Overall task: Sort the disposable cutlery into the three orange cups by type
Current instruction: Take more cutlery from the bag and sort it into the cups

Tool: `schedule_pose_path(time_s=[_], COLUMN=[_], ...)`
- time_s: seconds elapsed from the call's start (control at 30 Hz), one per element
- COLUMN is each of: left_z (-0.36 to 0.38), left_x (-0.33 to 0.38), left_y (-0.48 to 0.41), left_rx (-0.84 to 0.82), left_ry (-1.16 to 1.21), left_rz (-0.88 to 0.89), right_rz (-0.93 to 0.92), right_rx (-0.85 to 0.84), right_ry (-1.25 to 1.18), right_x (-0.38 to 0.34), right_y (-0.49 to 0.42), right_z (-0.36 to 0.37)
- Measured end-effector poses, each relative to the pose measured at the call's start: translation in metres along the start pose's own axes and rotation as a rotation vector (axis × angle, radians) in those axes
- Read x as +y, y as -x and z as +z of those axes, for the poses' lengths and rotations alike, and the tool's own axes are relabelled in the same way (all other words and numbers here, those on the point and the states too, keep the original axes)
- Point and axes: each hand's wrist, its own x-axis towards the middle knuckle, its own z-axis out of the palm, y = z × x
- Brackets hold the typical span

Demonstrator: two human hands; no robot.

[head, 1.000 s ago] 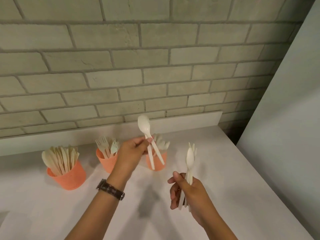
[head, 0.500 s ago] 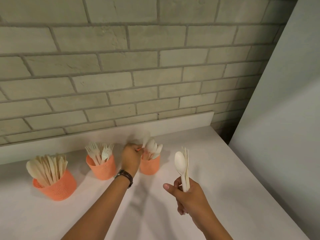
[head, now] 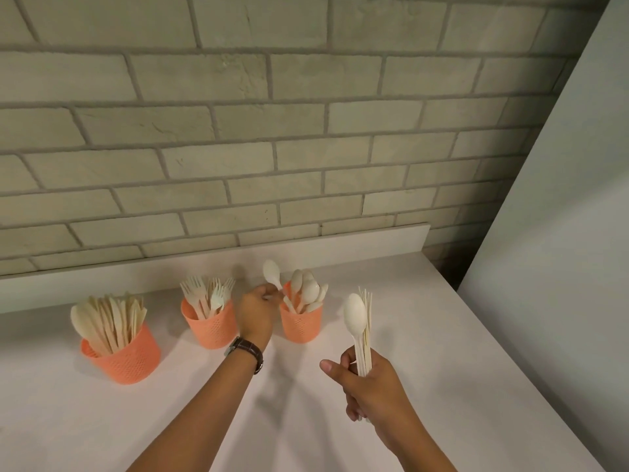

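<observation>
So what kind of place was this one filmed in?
Probably a kitchen or pantry corner indoors, though little shows: a white counter runs along a pale brick wall, and three orange cups of disposable cutlery stand on it.

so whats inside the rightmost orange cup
Spoons, bowls up, fan out of the rightmost orange cup. The left hand holds one more spoon at its rim. Lower handles are hidden by the cup wall and hand.

Grey-green brick wall (head: 272, 131) with pale mortar joints; white upstand (head: 340, 245) at its foot; white worktop (head: 442, 335); plain pale panel (head: 561, 216) at right.
</observation>
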Motion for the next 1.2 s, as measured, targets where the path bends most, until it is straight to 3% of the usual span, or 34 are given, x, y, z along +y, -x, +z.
schedule_pose_path(time_s=[0.07, 0.13, 0.2, 0.37, 0.5, 0.9, 1.1, 1.2], left_z=[-0.001, -0.006, -0.014, -0.025, -0.019, -0.013, -0.013, -0.018], left_x=[-0.009, -0.006, 0.011, 0.043, 0.044, 0.048, 0.048, 0.055], left_y=[0.003, 0.010, 0.031, 0.099, 0.116, 0.113, 0.100, 0.082], left_rx=[-0.047, 0.012, 0.015, -0.476, -0.481, -0.448, -0.457, -0.342], left_ry=[-0.071, -0.127, 0.022, 0.198, 0.209, 0.338, 0.381, 0.453], left_rz=[-0.043, -0.011, 0.019, 0.068, 0.065, -0.114, -0.092, -0.086], right_rz=[0.005, 0.011, -0.023, -0.198, -0.235, -0.019, 0.029, 0.005], right_rx=[0.013, 0.052, 0.112, 0.242, 0.176, -0.208, -0.291, -0.277], right_ry=[-0.017, -0.008, 0.083, 0.449, 0.556, -0.003, -0.297, -0.332], right_x=[0.000, 0.001, 0.003, 0.007, 0.008, -0.002, -0.004, -0.001], right_y=[0.000, -0.001, -0.003, -0.005, -0.003, 0.004, 0.003, 0.000], right_z=[0.000, 0.000, 0.000, 0.002, 0.009, 0.005, -0.005, -0.012])
